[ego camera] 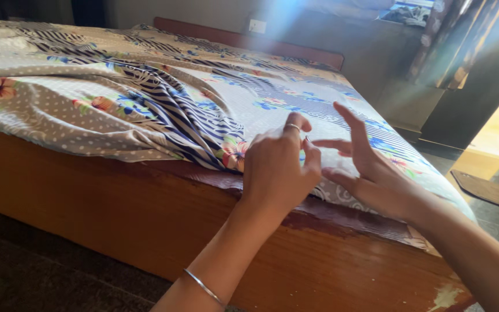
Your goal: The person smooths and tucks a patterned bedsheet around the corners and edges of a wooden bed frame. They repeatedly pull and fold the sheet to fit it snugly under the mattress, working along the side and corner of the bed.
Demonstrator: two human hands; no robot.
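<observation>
Two hands, left hand (275, 167) pinching one patterned bedsheet (163, 98), right hand (371, 173) open, one wooden bed (145, 208).

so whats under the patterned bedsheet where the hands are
At the edge by the left hand and right hand, the bedsheet lies over a dark strip topping the wooden bed frame. Further in, the cloth hides everything beneath.
</observation>
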